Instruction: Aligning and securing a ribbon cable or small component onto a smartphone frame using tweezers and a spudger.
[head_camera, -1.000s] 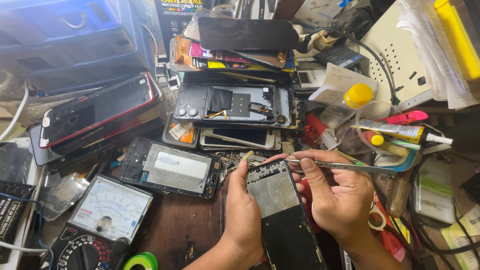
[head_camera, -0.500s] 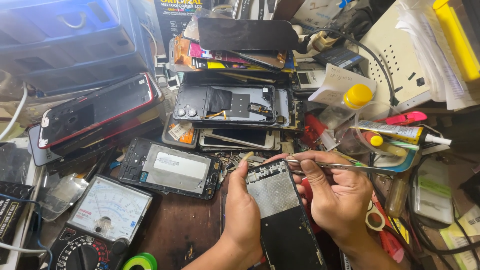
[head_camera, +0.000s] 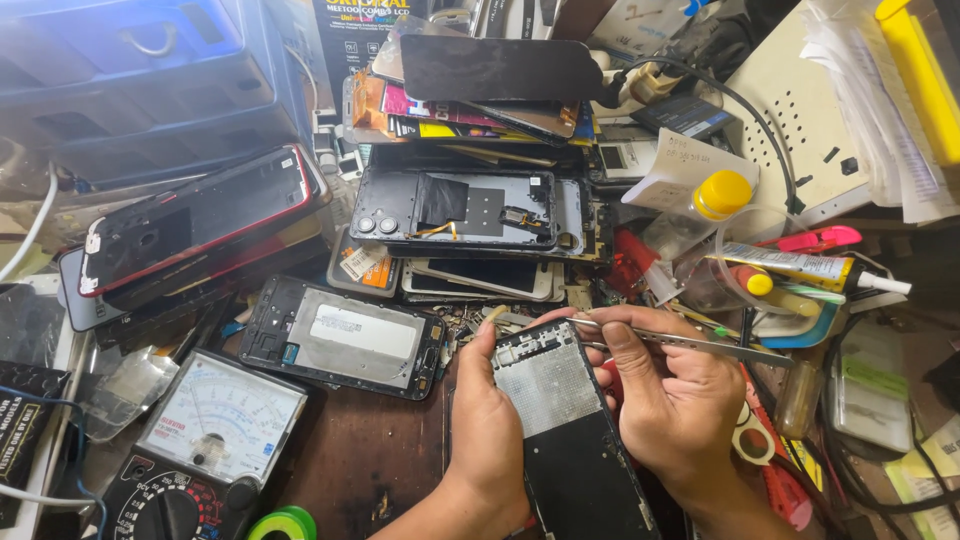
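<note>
While the left hand (head_camera: 487, 420) clasps the opened phone (head_camera: 570, 430) along its left edge, the right hand (head_camera: 670, 390) pinches metal tweezers (head_camera: 690, 343), tips at the phone's top edge. Phone's long axis runs away from the person. Tweezer tips are hard to resolve; an analogue multimeter (head_camera: 205, 440) lies left.

Dark wooden workbench (head_camera: 370, 460) — cluttered (blue drawers (head_camera: 140, 70) behind).

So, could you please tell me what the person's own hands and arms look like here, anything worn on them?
Both are bare: the left hand and right hand wear no gloves, and no rings or watch show. No sleeves reach the visible forearms. The fingers have short nails.
</note>
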